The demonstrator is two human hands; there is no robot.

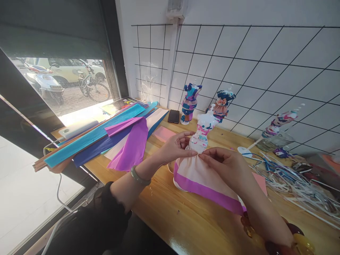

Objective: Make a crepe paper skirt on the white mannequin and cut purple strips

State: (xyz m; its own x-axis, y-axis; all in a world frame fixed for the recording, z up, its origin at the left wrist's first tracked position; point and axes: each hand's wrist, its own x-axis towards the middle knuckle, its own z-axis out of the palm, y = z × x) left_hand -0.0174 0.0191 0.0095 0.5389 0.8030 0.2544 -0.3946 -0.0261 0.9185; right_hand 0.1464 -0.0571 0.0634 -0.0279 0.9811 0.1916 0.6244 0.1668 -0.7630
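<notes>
The left hand [180, 146] is curling around the side of a small white dress form [202, 132], its thumb pressing the gathered top of a pale paper skirt [203, 179] edged in purple. The right hand [230, 163] is pinching those same gathers at the waist, thumb against fingertips. Form and skirt are standing on a glossy wooden tabletop [159, 202], which is catching daylight from a window [71, 83] on the left (a scooter [44, 83] and a bicycle [92, 85] are standing outside). Crepe paper strips [95, 136], blue, brown and purple, are lying fanned out on the window side, and a dark phone [173, 116] is resting near the wall [252, 14]. Black grid lines are crossing that white wall. Two dressed figurines [190, 102] are standing below it; farther right, another form [280, 122] is leaning above tangled ribbons [289, 187] that are crowding the table's right side.
</notes>
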